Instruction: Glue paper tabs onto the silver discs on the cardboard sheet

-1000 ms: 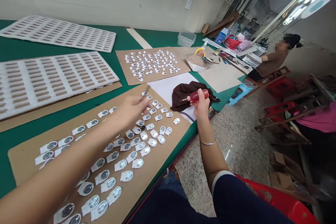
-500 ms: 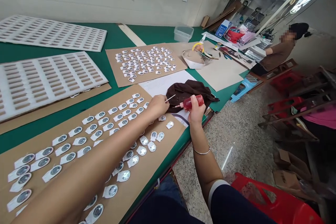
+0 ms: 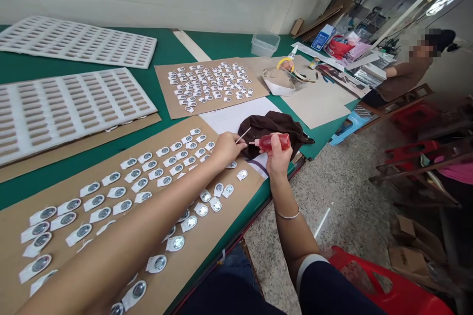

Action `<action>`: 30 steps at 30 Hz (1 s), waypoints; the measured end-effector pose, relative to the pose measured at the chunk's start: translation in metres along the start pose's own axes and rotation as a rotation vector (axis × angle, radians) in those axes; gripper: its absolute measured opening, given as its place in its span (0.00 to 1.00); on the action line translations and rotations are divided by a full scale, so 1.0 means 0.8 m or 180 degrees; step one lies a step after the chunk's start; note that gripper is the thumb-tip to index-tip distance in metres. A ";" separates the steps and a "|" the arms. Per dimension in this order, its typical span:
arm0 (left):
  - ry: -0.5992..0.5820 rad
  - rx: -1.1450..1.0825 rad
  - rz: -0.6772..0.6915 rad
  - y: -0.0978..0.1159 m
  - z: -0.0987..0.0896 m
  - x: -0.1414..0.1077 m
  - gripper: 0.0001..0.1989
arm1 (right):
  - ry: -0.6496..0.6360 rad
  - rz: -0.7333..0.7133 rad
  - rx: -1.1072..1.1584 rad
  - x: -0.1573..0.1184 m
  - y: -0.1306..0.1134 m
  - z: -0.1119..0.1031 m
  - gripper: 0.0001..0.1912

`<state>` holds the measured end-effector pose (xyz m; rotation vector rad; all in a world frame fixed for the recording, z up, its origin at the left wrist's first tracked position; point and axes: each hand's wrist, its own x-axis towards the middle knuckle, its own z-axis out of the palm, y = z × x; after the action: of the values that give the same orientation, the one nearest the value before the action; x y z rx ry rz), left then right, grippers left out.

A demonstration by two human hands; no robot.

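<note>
My left hand (image 3: 226, 149) is closed with a thin white stick (image 3: 244, 134) poking up from its fingertips. Whether those fingers pinch anything else is too small to tell. Wrapped in my right hand (image 3: 280, 158) is a squeeze bottle (image 3: 274, 141) of red liquid, tilted sideways. Its narrow nozzle points left, right by the left fingertips. Behind both hands lies a crumpled dark brown cloth (image 3: 271, 122) on white paper (image 3: 225, 120). Under my left arm, a cardboard sheet (image 3: 236, 192) carries rows of small round silvery pieces on white tabs (image 3: 158, 263).
A second cardboard sheet (image 3: 164, 83) holds similar pieces farther back. White slotted foam trays (image 3: 76, 110) lie at left on the green table (image 3: 125, 145). A clear plastic box (image 3: 265, 45) and a white open carton (image 3: 280, 83) stand behind. One person (image 3: 406, 71) sits far right; a red stool (image 3: 384, 285) is beside me.
The bottle's nozzle and my left fingertips have come closer together. The whole view has shifted slightly, so the table appears farther right. Both hands keep their holds.
</note>
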<state>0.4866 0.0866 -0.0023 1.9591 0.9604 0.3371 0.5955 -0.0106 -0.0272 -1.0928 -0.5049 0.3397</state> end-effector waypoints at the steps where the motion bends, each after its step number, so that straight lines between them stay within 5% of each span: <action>1: -0.0002 0.0020 0.0029 0.001 0.000 0.000 0.06 | -0.0002 -0.0027 0.0008 0.000 0.000 0.000 0.14; 8: 0.0097 0.0130 0.0393 0.011 0.003 -0.003 0.08 | 0.0142 -0.0283 -0.0023 -0.001 0.003 -0.004 0.14; 16: 0.0377 -0.0229 0.0272 0.006 0.016 0.010 0.11 | 0.0331 -0.1151 -0.0849 -0.013 0.008 -0.008 0.16; 25: 0.0318 -0.0301 0.0514 0.010 0.013 0.009 0.10 | 0.0466 -0.1099 -0.0962 -0.010 0.009 -0.009 0.16; 30: 0.0417 -0.0414 0.0273 0.018 0.015 0.016 0.10 | 0.0532 -0.1202 -0.0825 -0.013 0.009 -0.007 0.17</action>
<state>0.5093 0.0845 0.0009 1.8807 0.9150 0.5690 0.5895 -0.0169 -0.0384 -1.2348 -0.6035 -0.1516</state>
